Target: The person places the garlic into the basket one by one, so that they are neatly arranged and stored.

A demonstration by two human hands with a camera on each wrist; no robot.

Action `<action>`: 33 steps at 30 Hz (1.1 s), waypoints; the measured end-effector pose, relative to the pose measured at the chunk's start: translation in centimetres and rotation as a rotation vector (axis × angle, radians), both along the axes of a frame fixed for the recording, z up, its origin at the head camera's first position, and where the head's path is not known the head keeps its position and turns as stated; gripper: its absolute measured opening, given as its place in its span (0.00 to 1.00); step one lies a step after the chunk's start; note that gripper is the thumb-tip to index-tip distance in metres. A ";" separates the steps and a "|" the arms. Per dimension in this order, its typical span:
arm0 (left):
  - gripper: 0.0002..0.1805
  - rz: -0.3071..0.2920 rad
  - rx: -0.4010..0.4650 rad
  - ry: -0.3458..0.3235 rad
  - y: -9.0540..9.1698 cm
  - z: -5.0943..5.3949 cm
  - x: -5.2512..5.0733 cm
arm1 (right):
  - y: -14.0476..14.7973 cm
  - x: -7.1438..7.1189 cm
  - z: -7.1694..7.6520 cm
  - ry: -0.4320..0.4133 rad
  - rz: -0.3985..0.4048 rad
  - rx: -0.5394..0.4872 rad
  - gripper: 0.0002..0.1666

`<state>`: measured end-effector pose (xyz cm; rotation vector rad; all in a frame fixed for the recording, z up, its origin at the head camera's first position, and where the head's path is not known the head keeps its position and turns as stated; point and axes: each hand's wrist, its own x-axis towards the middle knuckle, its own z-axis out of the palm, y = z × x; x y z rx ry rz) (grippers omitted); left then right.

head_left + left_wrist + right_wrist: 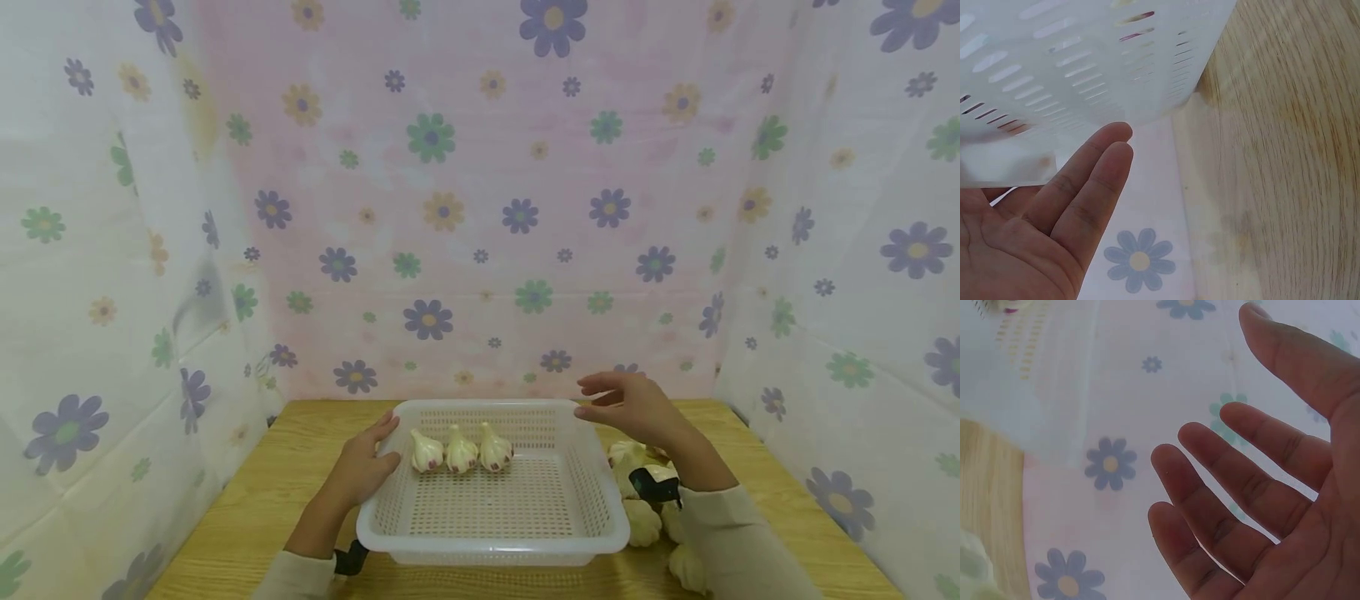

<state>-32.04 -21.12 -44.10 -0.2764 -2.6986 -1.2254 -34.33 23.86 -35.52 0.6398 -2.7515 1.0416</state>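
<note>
A white plastic basket with slotted walls stands on the table. Three garlic bulbs lie in a row at its back left, stems toward the back. At the basket's left rim, my left hand holds on, thumb over the rim and fingers along the outer side. In the left wrist view, two fingers extend beside the slotted wall; the thumb is hidden. My right hand hovers by the back right corner, its fingers apart and loosely bent. Nothing lies in its palm in the right wrist view.
More garlic bulbs are heaped right of the basket, partly hidden by the right forearm and its black strap. The wood-grain table is bounded by flowered cloth at the back and both sides.
</note>
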 end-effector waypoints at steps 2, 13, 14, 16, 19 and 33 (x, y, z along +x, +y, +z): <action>0.38 -0.002 -0.006 0.002 0.0 0.0 0.0 | 0.9 0.4 -0.2 0.019 -0.012 -0.006 0.36; 0.37 0.008 0.000 -0.008 0.2 -0.2 0.0 | 5.0 2.6 -1.4 0.061 -0.051 -0.050 0.31; 0.37 0.011 -0.004 -0.005 0.2 -0.1 0.0 | 5.3 2.8 -1.4 0.070 -0.055 -0.052 0.31; 0.38 0.009 -0.003 0.000 0.2 0.0 0.1 | 6.0 3.1 -1.4 0.077 -0.075 -0.052 0.31; 0.38 0.005 -0.005 0.004 0.2 0.1 0.0 | 7.1 3.5 -1.4 0.069 -0.102 -0.051 0.31; 0.37 0.023 -0.019 -0.002 0.2 0.2 0.1 | 10.8 2.7 -3.4 -0.023 -0.123 -0.079 0.33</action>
